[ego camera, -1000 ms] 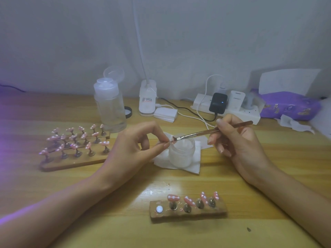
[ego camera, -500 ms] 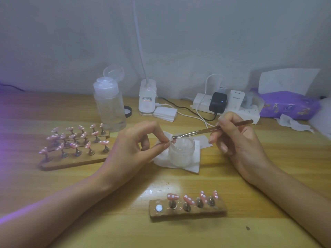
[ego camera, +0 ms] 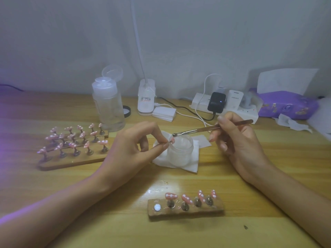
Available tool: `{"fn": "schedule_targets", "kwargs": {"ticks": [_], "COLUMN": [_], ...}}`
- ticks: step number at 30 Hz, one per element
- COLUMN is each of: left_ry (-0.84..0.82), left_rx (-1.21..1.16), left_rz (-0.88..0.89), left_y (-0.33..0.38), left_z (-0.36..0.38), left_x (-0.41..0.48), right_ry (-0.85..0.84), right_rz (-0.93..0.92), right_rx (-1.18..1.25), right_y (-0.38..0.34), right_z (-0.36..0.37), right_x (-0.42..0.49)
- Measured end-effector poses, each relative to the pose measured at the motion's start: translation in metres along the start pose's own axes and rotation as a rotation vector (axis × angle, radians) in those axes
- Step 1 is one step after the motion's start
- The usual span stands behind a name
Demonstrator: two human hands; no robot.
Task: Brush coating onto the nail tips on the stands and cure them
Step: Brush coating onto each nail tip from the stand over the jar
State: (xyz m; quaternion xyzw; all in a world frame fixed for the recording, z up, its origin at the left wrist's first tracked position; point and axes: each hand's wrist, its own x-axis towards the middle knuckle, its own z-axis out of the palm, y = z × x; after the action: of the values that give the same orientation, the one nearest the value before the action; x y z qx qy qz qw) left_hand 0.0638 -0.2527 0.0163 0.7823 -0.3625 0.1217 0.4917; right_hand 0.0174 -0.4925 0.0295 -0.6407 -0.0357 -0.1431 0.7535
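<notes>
The person's left hand (ego camera: 130, 149) pinches one small pink nail tip (ego camera: 172, 140) between thumb and forefinger, probably by its little holder, though this is too small to see well. The tip is just above the rim of the frosted jar (ego camera: 180, 153). The right hand (ego camera: 236, 140) grasps the brush (ego camera: 206, 129) like a pen, and its bristles hover just beside the tip. To do this step well, I think the brush should carry only a little coating and go in light strokes from base to end, with the left hand kept steady so the fingers do not touch the wet surface. The jar stands on a white tissue (ego camera: 189, 167), which would catch any drops. Near the person lies a short stand (ego camera: 186, 211) with four tips and one free white spot (ego camera: 157, 207), where the held tip probably belongs. At the left, a larger board (ego camera: 71, 161) carries many more tips, and behind it is an open bottle (ego camera: 108, 106). Nothing blocks the hands, but the jar is close and easy to knock over.
</notes>
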Motion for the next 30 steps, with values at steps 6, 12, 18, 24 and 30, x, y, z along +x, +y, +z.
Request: {"fn": "schedule_targets", "kwargs": {"ticks": [6,12,18,24,30], "left_ry": [0.000,-0.008,-0.030,-0.034,-0.034], "left_rx": [-0.013,-0.069,-0.086,-0.099,-0.113], "left_rz": [-0.007,-0.033,-0.085,-0.105,-0.114], "left_y": [0.0020,0.0043,0.0027,0.0035,0.0041], "left_z": [0.0003,-0.0001,-0.0005,-0.0002,0.0000], "left_x": [-0.0001,0.0000,0.0002,0.0013,0.0013], "right_ry": [0.019,0.000,-0.042,0.002,0.016], "right_rz": [0.004,-0.004,-0.013,-0.027,-0.008], "right_rx": [-0.018,-0.029,-0.050,-0.005,-0.038], "right_y": [0.0004,0.0014,0.0003,0.0010,0.0013], "right_z": [0.0003,-0.0003,0.0002,-0.0020,-0.0006], "right_x": [0.0000,0.0004,-0.0003,0.0005,0.0000]}}
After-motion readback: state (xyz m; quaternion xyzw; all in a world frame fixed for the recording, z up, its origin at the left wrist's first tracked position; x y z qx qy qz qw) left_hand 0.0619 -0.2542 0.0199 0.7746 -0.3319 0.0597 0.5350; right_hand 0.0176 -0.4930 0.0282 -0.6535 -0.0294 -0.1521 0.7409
